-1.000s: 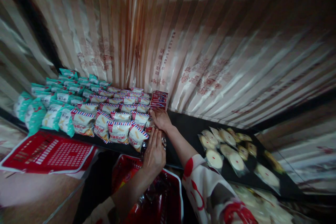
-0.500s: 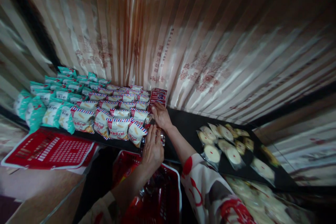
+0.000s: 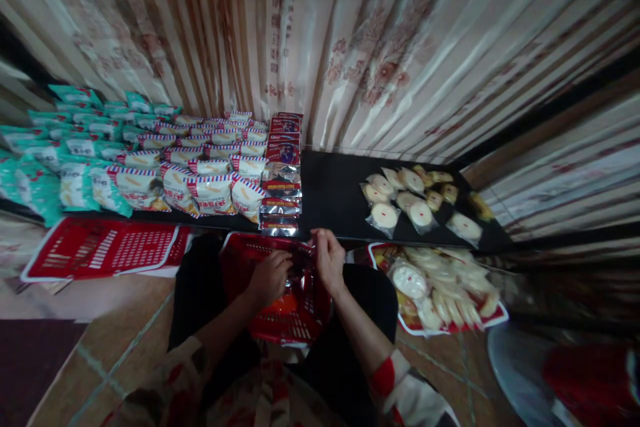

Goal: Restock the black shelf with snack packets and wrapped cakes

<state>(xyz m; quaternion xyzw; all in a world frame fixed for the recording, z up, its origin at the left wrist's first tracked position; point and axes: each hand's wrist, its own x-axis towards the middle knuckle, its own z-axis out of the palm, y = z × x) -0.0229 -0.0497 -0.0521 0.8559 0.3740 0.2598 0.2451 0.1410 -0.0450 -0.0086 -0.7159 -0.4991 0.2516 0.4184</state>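
My left hand (image 3: 270, 278) is inside the red basket (image 3: 240, 247) in front of me, its fingers closed at a dark shiny packet (image 3: 300, 259). At the basket's right rim my right hand (image 3: 329, 260) has its fingers curled together; what they hold, if anything, is hard to make out. Other packets in the basket are dim and partly hidden, with something orange among them. Just beyond the basket, a column of dark red and silver packets (image 3: 283, 177) stands on the black shelf (image 3: 330, 193), beside rows of white snack bags (image 3: 213, 193) with striped edges.
Teal bags (image 3: 77, 180) fill the shelf's left end. Round pale wrapped cakes (image 3: 385, 215) lie on its right part. A red-and-white basket (image 3: 435, 330) of wrapped pale goods stands right; another red basket (image 3: 115, 250) is at left. A pleated curtain (image 3: 340, 33) hangs behind.
Both hands have drawn back from the packet column to the basket. The column's front packets are now uncovered in a neat line. The view has shifted, showing more of the floor and right basket.
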